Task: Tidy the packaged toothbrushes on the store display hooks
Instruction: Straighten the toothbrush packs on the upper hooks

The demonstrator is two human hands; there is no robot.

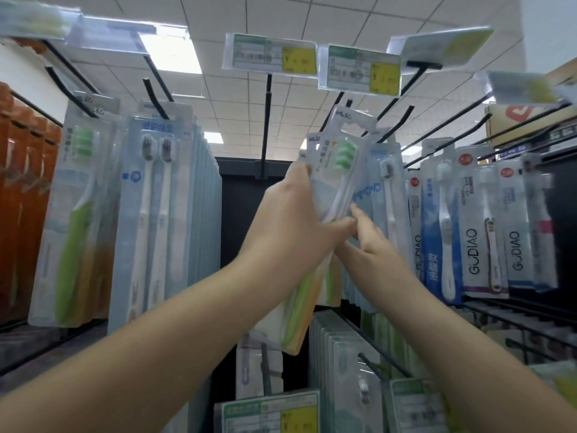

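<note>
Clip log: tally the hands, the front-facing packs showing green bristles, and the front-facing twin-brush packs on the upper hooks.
Hands: 2, left hand and right hand
Green-bristled packs: 2, hanging pack and held pack
Twin-brush pack: 1
Total: 5

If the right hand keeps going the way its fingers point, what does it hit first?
Likely the green toothbrush pack that the left hand holds: the right hand points up and left, fingertips already at its lower edge. Depth is unclear.
</note>
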